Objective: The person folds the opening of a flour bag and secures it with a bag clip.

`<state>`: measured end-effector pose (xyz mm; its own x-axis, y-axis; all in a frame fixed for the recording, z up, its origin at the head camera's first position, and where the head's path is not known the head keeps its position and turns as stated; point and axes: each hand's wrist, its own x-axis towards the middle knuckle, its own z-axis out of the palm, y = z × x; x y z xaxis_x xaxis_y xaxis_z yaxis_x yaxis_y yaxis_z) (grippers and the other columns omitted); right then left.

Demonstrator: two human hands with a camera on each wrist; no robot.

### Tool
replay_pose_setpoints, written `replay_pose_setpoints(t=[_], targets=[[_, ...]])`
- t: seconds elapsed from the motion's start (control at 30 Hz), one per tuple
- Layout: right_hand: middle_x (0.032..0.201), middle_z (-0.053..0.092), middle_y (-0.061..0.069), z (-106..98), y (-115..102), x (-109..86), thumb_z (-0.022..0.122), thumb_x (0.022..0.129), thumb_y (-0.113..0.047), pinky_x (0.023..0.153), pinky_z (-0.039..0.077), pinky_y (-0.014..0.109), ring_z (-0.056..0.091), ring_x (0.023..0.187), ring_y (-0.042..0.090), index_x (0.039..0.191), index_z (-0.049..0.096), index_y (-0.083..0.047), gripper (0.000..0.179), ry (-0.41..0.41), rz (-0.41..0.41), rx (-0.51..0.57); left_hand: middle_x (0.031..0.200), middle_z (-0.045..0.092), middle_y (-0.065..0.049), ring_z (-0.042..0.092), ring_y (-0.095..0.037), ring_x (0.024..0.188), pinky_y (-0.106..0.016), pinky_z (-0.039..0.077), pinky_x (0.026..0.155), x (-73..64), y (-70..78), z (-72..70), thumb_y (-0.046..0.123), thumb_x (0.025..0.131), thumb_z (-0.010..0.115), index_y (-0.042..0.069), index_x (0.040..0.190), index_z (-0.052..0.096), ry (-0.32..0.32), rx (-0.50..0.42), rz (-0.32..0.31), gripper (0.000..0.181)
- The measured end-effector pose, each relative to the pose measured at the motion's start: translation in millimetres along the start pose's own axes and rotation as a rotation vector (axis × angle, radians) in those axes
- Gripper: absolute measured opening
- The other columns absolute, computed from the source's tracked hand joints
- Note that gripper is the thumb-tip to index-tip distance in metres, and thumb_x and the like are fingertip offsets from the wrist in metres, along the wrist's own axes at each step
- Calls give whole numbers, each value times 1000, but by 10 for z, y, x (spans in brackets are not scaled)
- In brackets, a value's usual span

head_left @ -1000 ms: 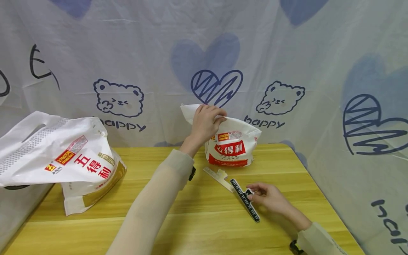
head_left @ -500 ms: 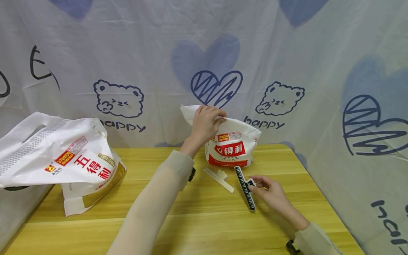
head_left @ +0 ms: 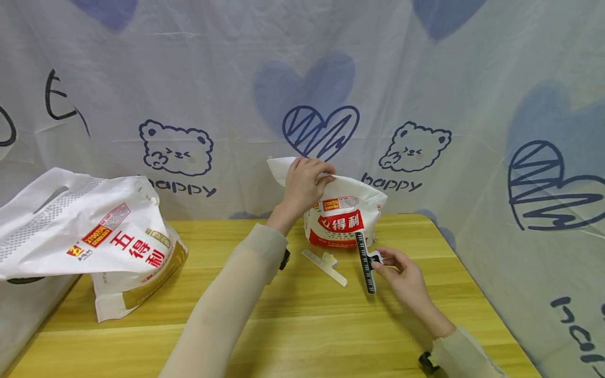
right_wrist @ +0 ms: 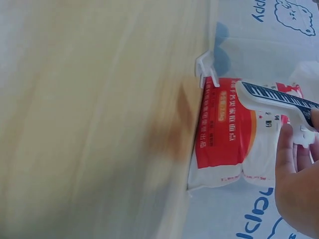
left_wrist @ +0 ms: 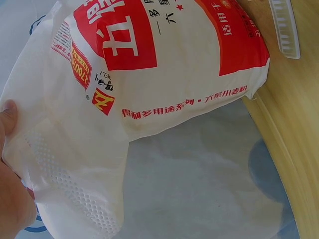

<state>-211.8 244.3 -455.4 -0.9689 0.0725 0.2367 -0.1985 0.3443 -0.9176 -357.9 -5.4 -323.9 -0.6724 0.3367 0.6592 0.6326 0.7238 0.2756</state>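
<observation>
A white flour bag with red print stands at the back of the table. My left hand grips its folded top edge; the thumb shows at the left of the left wrist view, pressed to the white plastic. Low in front of the bag, my right hand pinches a long sealing clip with a black-and-white piano-key pattern by its handle. The clip's far end overlaps the bag's lower front in the head view. Flat on the wood between the hands lies a cream-coloured sealing clip.
A second, larger flour bag with a gold base stands at the left, its handle end flopped over to the side. The wooden table meets a printed curtain at the back and the right.
My right hand has lifted the piano-key clip and carried it away from me toward the bag, turning it more upright in view. The left hand keeps its grip.
</observation>
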Motion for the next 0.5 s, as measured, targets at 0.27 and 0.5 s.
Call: replay_pose_setpoints(t=[0.27,0.5], targets=[[123,67,23,8,-75,89,74,97,-6,87,54,14,63,99,6,132,64,5,38,53,-59,68,116,75,3,60,-20,113,-40,32,119,-4,-2,7,23,101,70,17,112,77,1,4,4,14],[126,65,23,-5,-142,151,73,97,-3,88,54,13,63,101,5,134,62,6,40,87,-77,84,116,75,3,60,-20,113,-40,32,118,-1,1,12,23,101,70,17,111,77,1,2,0,14]])
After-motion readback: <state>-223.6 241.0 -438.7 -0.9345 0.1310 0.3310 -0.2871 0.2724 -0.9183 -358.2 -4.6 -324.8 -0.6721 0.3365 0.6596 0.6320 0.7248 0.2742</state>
